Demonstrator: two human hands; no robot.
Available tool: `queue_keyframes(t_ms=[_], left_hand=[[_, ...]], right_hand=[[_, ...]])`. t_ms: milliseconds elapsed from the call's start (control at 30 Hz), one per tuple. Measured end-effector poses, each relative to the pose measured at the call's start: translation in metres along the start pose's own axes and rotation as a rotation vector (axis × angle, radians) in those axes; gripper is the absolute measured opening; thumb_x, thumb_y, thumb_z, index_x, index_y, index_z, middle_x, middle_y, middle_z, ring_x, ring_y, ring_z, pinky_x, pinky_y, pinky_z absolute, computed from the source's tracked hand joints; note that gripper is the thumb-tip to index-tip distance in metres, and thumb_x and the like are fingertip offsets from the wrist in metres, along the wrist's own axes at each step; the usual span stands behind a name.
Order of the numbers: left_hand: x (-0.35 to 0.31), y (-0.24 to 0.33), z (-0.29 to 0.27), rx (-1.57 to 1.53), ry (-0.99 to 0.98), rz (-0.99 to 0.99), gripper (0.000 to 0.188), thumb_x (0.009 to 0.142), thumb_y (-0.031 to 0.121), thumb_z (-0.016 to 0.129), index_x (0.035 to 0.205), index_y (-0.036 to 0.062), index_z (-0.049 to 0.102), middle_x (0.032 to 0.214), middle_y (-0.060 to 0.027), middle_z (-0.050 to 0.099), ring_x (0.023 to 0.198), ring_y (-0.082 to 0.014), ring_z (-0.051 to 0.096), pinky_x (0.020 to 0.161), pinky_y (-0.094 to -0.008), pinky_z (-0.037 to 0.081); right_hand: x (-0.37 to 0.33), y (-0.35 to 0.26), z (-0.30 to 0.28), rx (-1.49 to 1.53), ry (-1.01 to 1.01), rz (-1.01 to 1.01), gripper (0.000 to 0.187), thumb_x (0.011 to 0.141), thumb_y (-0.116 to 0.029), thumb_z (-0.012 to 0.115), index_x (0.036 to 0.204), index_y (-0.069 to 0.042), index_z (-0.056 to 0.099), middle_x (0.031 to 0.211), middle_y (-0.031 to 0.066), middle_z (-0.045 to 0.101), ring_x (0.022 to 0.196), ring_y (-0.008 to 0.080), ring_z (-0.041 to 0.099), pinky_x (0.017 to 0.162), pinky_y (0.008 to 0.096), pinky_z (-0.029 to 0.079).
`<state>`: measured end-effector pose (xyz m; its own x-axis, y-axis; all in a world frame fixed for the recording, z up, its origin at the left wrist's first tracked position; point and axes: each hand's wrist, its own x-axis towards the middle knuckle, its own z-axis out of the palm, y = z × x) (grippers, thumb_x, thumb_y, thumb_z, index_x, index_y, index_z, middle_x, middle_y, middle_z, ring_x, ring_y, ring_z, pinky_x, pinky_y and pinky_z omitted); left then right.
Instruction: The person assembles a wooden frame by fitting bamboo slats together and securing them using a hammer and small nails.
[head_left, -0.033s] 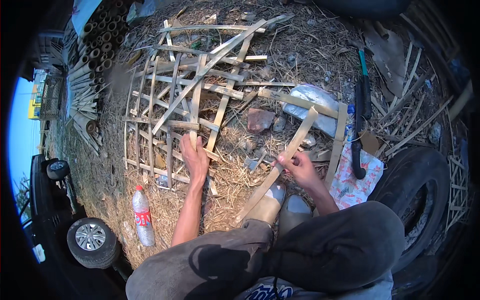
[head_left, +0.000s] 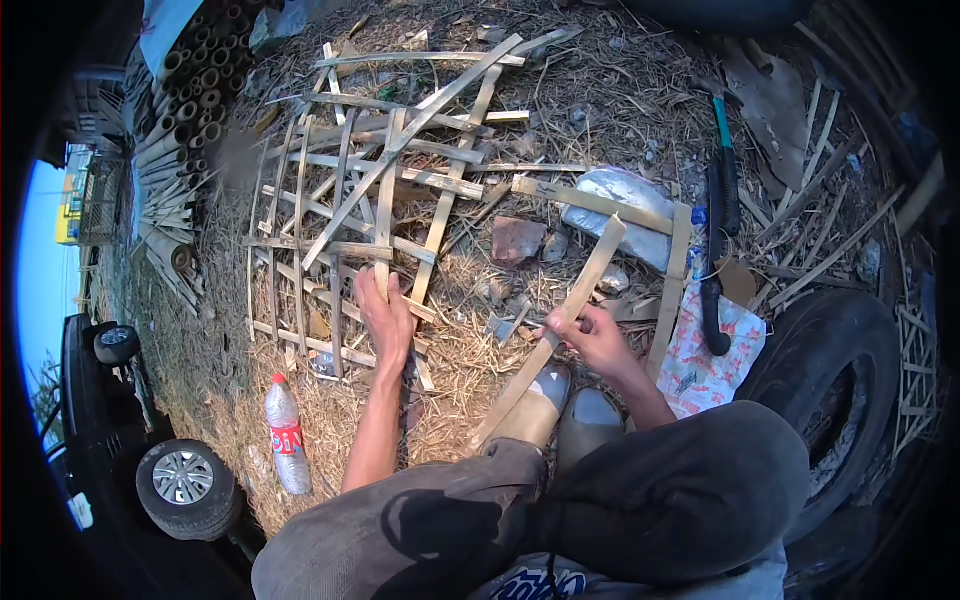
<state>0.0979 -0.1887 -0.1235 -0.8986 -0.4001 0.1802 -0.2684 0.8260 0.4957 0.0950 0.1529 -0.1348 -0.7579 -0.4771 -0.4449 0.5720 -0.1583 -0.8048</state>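
A woven lattice of split bamboo strips [head_left: 441, 230] lies on the straw-covered ground at the left and centre. My left hand [head_left: 385, 322] is closed on the near end of one bamboo strip [head_left: 386, 220] that runs up through the lattice. Between the thumb and fingers of my right hand [head_left: 592, 345] is a loose bamboo strip [head_left: 584, 286], slanting from upper right down to beside my left shoe [head_left: 537, 412]. The lattice's lower edge is partly hidden behind my left hand.
A plastic bottle [head_left: 287, 440] stands left of my left forearm. Right of my hands are more strips [head_left: 675, 270], a stone [head_left: 519, 241], a silvery bag [head_left: 625, 192], a black-handled tool [head_left: 714, 300] and a tyre [head_left: 830, 350]. Bamboo poles [head_left: 205, 100] are piled far left, beyond a vehicle wheel [head_left: 184, 475].
The loose strip's upper end and my right hand have shifted very slightly left. Both hands keep their hold.
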Motion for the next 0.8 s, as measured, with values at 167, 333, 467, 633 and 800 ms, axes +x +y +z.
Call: queue_keyframes(t_ms=[167,333,467,633,800], left_hand=[[0.023,-0.018,-0.032,0.056,0.041,-0.054,0.037,0.102,0.023,0.059,0.127,-0.0046,0.057,0.132,-0.0245,0.056,0.124,-0.0401,0.054,0.108,-0.0455,0.039],[0.045,-0.02,-0.031,-0.044,0.068,-0.18,0.031,0.101,0.021,0.064,0.12,-0.0029,0.062,0.111,-0.0165,0.064,0.099,-0.0274,0.06,0.093,-0.0407,0.046],[0.051,-0.049,-0.039,-0.36,-0.203,-0.398,0.032,0.1,0.026,0.068,0.116,-0.0008,0.066,0.107,-0.0116,0.067,0.096,-0.0228,0.061,0.089,-0.0372,0.047],[0.017,0.033,-0.009,0.244,0.131,0.13,0.061,0.097,0.042,0.067,0.138,0.0002,0.05,0.134,-0.0199,0.054,0.125,-0.0354,0.052,0.108,-0.0455,0.038],[-0.027,0.134,0.038,-0.743,-0.805,-0.007,0.057,0.107,0.051,0.045,0.134,0.0026,0.056,0.124,-0.013,0.062,0.106,-0.0223,0.059,0.092,-0.0356,0.048]], right_hand=[[-0.001,0.02,0.028,0.058,-0.057,0.028,0.025,0.102,-0.019,0.064,0.117,0.001,0.063,0.1,0.007,0.074,0.092,0.013,0.07,0.081,0.029,0.057],[-0.01,0.027,0.013,0.107,-0.006,-0.036,0.024,0.103,-0.016,0.061,0.117,0.004,0.061,0.1,0.0091,0.074,0.098,0.0164,0.071,0.086,0.0312,0.057],[-0.009,0.015,0.014,0.073,0.008,-0.055,0.019,0.104,-0.018,0.061,0.106,0.001,0.064,0.096,0.007,0.074,0.087,0.0127,0.071,0.076,0.0286,0.056],[-0.013,0.017,0.005,0.089,0.021,-0.101,0.028,0.102,-0.029,0.066,0.105,-0.002,0.068,0.09,0.0025,0.074,0.079,0.0066,0.065,0.067,0.0261,0.053],[-0.003,0.014,0.013,0.071,0.044,-0.104,0.03,0.097,-0.028,0.072,0.104,0.001,0.069,0.085,0.0028,0.07,0.078,0.01,0.068,0.065,0.0282,0.057]])
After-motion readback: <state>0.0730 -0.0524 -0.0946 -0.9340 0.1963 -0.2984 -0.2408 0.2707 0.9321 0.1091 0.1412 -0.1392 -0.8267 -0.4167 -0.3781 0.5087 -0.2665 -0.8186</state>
